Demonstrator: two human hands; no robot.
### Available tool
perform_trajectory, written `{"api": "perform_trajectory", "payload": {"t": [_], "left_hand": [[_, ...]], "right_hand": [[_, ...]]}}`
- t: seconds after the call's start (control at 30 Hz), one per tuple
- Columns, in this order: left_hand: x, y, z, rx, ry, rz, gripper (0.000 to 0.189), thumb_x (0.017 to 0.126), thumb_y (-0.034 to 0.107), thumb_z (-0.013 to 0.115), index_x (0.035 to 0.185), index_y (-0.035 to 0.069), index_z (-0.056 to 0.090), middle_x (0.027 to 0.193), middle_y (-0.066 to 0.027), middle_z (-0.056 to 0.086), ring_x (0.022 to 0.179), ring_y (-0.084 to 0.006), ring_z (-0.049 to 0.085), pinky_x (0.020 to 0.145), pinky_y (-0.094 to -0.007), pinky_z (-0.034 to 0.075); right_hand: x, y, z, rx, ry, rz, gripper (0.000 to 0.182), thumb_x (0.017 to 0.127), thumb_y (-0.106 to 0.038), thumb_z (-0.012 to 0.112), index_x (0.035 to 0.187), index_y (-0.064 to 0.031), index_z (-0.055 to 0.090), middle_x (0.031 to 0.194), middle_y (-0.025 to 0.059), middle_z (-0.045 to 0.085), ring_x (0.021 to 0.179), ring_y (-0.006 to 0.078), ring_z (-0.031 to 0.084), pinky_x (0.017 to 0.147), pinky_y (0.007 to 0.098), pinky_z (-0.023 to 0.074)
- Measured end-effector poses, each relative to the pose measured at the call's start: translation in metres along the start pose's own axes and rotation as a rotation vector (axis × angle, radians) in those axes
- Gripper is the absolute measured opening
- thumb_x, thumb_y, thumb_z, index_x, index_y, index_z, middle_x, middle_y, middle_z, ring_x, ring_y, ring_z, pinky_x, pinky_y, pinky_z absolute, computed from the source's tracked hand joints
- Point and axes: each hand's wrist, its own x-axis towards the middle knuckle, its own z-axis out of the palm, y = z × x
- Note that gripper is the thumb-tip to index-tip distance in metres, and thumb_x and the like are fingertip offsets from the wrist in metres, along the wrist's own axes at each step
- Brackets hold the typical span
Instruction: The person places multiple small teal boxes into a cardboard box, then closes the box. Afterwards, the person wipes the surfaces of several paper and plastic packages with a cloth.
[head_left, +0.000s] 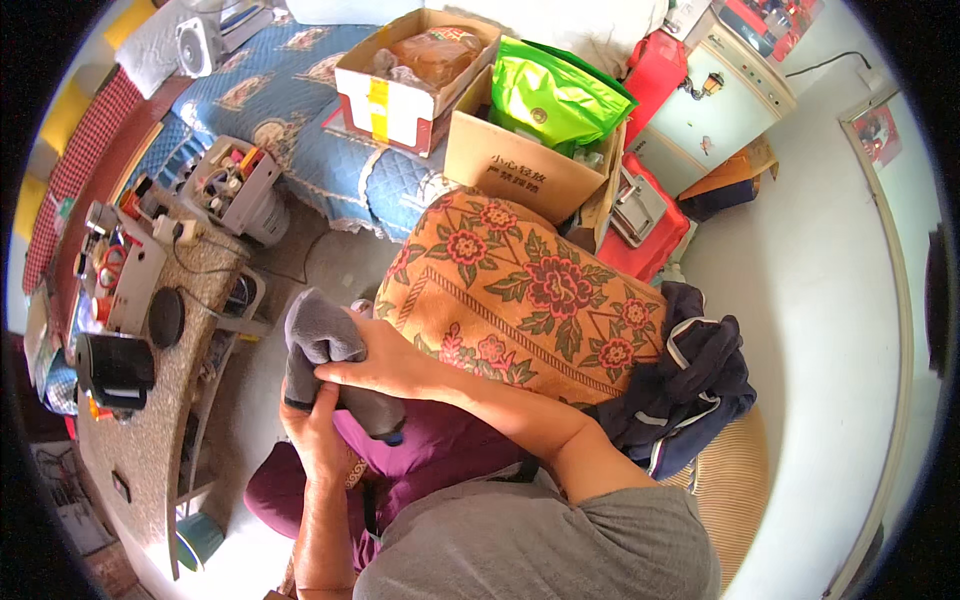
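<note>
A grey and dark fabric item (324, 330), thick and soft with a fleecy grey part, is bunched between both hands above my purple-clad lap. Its kind cannot be told for certain. My left hand (309, 431) grips its lower edge from below, thumb pointing up. From the right my right hand (375, 360) clasps its middle, thumb across the front. A darker end of the cloth (379, 412) hangs under my right wrist. Just beyond my right forearm lies an orange floral cover (517, 292). A dark navy garment with white piping (682, 382) is heaped to its right.
To the left, a speckled counter (142, 465) holds a black kettle (116, 371) and an organizer (139, 277) of small items. Ahead, a quilted blue bed (315, 142) bears open cardboard boxes (517, 169), one holding a green pouch (555, 94). A red case (649, 247) stands beyond the cover.
</note>
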Motion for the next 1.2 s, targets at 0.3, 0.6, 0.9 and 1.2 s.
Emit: {"api": "perform_trajectory", "payload": {"t": [0.3, 0.6, 0.9, 1.2], "left_hand": [[0.064, -0.015, 0.051, 0.030, -0.493, -0.148, 0.082, 0.081, 0.043, 0.081, 0.138, -0.004, 0.048, 0.133, -0.0094, 0.058, 0.123, -0.0202, 0.054, 0.108, -0.0354, 0.040], [0.098, -0.086, 0.114, 0.248, -0.560, -0.346, 0.069, 0.083, 0.019, 0.079, 0.136, -0.009, 0.045, 0.130, -0.0175, 0.058, 0.116, -0.0254, 0.057, 0.100, -0.0374, 0.047], [0.081, -0.158, 0.105, 0.376, -0.574, -0.205, 0.084, 0.079, 0.052, 0.077, 0.127, -0.012, 0.052, 0.106, -0.0284, 0.068, 0.099, -0.0398, 0.068, 0.086, -0.0440, 0.053], [0.088, -0.124, 0.110, 0.211, -0.509, -0.264, 0.064, 0.099, 0.044, 0.058, 0.132, -0.010, 0.050, 0.122, -0.0203, 0.062, 0.114, -0.0303, 0.058, 0.101, -0.0401, 0.043]], "right_hand": [[0.003, 0.007, -0.060, 0.177, 0.337, -0.073, 0.049, 0.094, -0.033, 0.066, 0.129, -0.0017, 0.057, 0.117, 0.0098, 0.065, 0.110, 0.0202, 0.059, 0.097, 0.0383, 0.0461], [-0.054, 0.028, -0.162, -0.963, 0.455, -0.118, 0.048, 0.091, -0.015, 0.060, 0.134, 0.0047, 0.052, 0.134, 0.0223, 0.055, 0.121, 0.0398, 0.053, 0.104, 0.0488, 0.0401], [-0.080, 0.045, -0.157, -1.377, 0.075, 0.237, 0.078, 0.087, -0.023, 0.068, 0.149, 0.0033, 0.030, 0.152, 0.0238, 0.031, 0.142, 0.0417, 0.029, 0.116, 0.0518, 0.0269], [-0.081, 0.047, -0.163, -1.310, 0.056, 0.213, 0.076, 0.089, -0.025, 0.064, 0.151, 0.0012, 0.028, 0.153, 0.0244, 0.029, 0.143, 0.0422, 0.028, 0.116, 0.0528, 0.0252]]}}
